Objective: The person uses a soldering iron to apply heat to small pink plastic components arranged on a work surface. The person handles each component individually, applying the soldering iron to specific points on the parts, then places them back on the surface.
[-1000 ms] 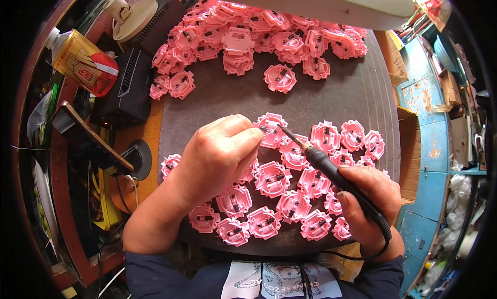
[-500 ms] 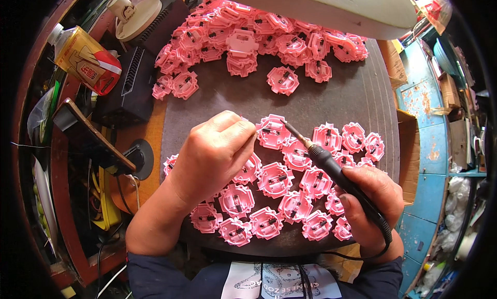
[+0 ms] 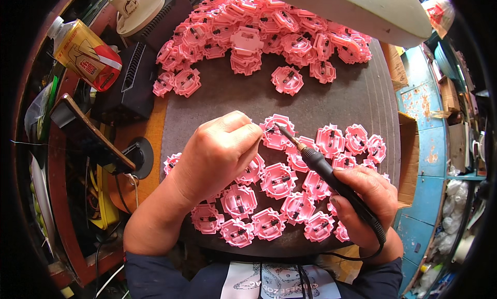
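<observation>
Soldering iron (image 3: 322, 165) tip has moved inward from the right edge of the farthest pink part (image 3: 271, 138) in the near group. At left, the left hand (image 3: 220, 146) keeps a pinched grip just beside that part; what it holds, I cannot tell. The part lies mid-desk (image 3: 233, 99); rightward, the right hand (image 3: 370, 193) grasps the iron's handle.

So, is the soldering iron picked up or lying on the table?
Picked up: the right hand grips the soldering iron, its tip over a pink part. I cannot tell whether it is switched on.
</observation>
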